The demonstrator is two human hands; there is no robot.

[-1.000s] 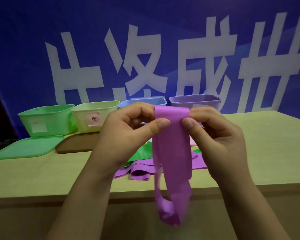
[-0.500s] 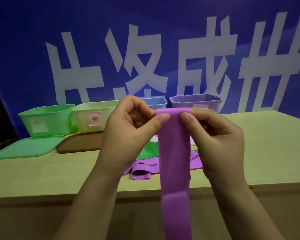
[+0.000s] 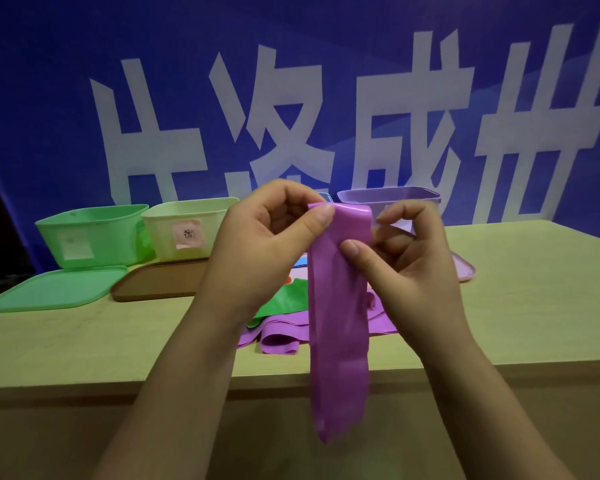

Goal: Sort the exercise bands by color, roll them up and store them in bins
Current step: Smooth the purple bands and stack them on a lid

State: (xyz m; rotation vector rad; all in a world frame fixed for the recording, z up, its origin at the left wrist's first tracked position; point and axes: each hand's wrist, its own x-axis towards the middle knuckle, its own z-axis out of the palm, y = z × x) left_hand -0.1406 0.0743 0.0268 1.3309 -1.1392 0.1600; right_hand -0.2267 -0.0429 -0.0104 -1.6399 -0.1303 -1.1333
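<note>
Pinching the top end of a purple band [image 3: 338, 306], both hands work in front of the counter [image 3: 520, 306] in the head view, the only one given: the left hand [image 3: 267, 244] clamps the upper left corner between thumb and curled fingers, and the right hand [image 3: 406, 258] presses its thumb on the band's right edge lower down, fingers curled behind. Held high like this, the band hangs straight and flat past the counter's near edge, which likely keeps it smooth so a roll can start from the top; that reads as the step in hand. More purple bands [image 3: 278, 341] and a green band [image 3: 288, 296] lie in a loose heap on the counter just behind the hands, not yet sorted. Along the far edge stand a green bin [image 3: 94, 233], a cream bin [image 3: 187, 226] with a pink label, a blue one mostly hidden, and a purple bin [image 3: 388, 199] far right, lids lying in front of them. Bare counter on the right leaves an open path to the purple bin.
</note>
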